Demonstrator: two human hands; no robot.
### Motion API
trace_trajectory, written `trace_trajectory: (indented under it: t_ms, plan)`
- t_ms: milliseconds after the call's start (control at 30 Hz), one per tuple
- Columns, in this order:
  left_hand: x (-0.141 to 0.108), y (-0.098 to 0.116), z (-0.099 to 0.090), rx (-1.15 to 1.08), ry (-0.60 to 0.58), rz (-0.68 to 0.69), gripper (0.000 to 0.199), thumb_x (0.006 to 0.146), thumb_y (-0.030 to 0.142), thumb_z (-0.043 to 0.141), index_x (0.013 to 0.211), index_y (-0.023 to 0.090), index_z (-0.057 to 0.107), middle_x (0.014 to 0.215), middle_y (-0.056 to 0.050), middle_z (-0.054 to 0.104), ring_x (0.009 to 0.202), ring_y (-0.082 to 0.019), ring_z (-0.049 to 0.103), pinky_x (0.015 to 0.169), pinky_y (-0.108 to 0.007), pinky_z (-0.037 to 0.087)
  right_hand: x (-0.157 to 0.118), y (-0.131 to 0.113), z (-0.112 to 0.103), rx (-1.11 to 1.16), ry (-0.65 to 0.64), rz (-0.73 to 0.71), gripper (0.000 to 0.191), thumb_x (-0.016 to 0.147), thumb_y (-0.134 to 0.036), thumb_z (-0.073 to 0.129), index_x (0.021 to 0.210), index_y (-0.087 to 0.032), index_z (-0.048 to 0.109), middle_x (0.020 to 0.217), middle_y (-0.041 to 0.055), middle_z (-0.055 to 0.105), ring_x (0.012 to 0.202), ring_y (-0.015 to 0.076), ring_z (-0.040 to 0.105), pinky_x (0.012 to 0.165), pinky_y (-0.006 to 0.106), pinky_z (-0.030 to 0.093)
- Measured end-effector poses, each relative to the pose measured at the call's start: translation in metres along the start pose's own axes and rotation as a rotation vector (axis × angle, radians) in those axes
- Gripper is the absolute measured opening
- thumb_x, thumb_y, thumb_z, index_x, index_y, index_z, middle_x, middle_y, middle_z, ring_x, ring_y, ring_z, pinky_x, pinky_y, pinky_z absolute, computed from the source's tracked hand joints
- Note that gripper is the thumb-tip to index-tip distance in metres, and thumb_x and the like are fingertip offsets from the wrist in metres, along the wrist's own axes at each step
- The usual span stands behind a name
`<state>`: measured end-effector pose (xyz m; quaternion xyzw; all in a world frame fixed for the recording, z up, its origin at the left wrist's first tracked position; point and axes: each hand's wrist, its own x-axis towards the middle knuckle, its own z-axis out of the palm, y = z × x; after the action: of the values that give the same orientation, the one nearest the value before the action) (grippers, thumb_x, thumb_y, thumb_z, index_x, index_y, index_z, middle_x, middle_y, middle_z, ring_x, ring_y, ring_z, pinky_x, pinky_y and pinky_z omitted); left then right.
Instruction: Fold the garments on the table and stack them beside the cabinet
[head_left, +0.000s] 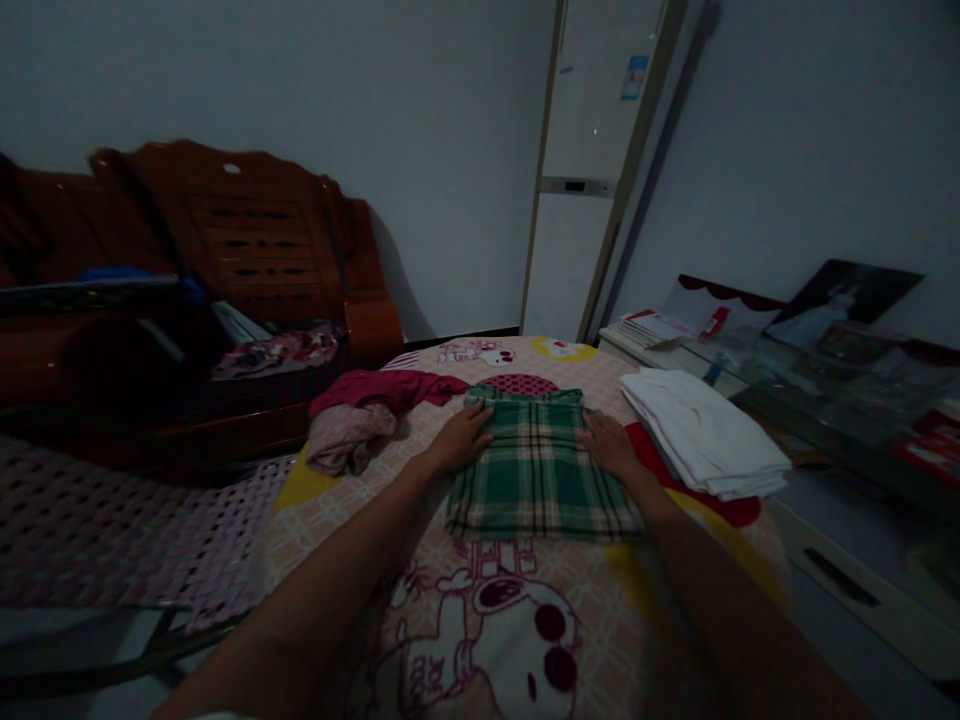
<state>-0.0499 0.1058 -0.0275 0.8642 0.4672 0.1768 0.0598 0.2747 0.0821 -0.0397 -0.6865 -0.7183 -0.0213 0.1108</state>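
A green plaid cloth (536,470), folded into a rough rectangle, lies on the round table with its patterned cover (360,540). My left hand (463,437) rests on the cloth's upper left edge, its fingers spread and flat. On the upper right edge lies my right hand (607,443), fingers also stretched out. To the left is a crumpled dark pink garment (397,390) with a paler pink piece (349,437) beside it. A folded white cloth (701,430) sits to the right of my right hand.
A wooden sofa (247,240) with clothes on its seat stands at the back left. At the left is a woven pink seat (135,530). A glass-topped cabinet (817,390) with papers and a photo runs along the right. A tall white unit (574,240) stands behind the table.
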Motion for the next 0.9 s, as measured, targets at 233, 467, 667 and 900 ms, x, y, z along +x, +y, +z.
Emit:
trace_trajectory:
  t_ms: [233,467,667,900]
  plan:
    - [-0.008,-0.013,-0.011,-0.035,0.153,-0.365,0.045,0.085,0.026,0.057,0.130,0.017,0.057,0.121,-0.014,0.067,0.116,-0.027,0.060,0.099,-0.039,0.046,0.009,0.014,-0.009,0.330,0.196,0.090,0.034,0.084,-0.020,0.052,0.114,-0.017,0.070,0.115,0.0127,0.071,0.109,0.0254,0.064,0.099,0.039,0.045]
    - [0.029,-0.020,-0.011,-0.167,0.141,-0.552,0.045,0.083,0.029,0.061,0.128,0.021,0.059,0.105,-0.008,0.074,0.100,-0.023,0.068,0.081,-0.029,0.049,0.040,0.013,-0.010,0.498,0.231,0.144,0.035,0.074,-0.024,0.058,0.103,-0.018,0.076,0.094,0.0068,0.077,0.088,0.0220,0.071,0.082,0.034,0.054]
    - [0.042,-0.037,0.003,-0.411,0.235,-0.560,0.042,0.073,0.020,0.066,0.114,0.020,0.066,0.095,-0.005,0.075,0.086,-0.020,0.068,0.071,-0.028,0.051,0.051,0.014,-0.004,0.735,0.303,0.208,0.042,0.068,-0.029,0.060,0.103,-0.011,0.075,0.074,0.0061,0.075,0.071,0.0215,0.069,0.068,0.033,0.055]
    - [0.052,-0.041,0.007,-0.709,0.403,-0.361,0.037,0.072,0.019,0.061,0.108,0.014,0.068,0.097,-0.006,0.073,0.084,-0.018,0.067,0.077,-0.029,0.053,0.058,0.015,-0.004,0.916,0.385,0.165,0.032,0.070,-0.024,0.057,0.094,-0.017,0.077,0.094,0.0078,0.077,0.089,0.0234,0.069,0.085,0.038,0.053]
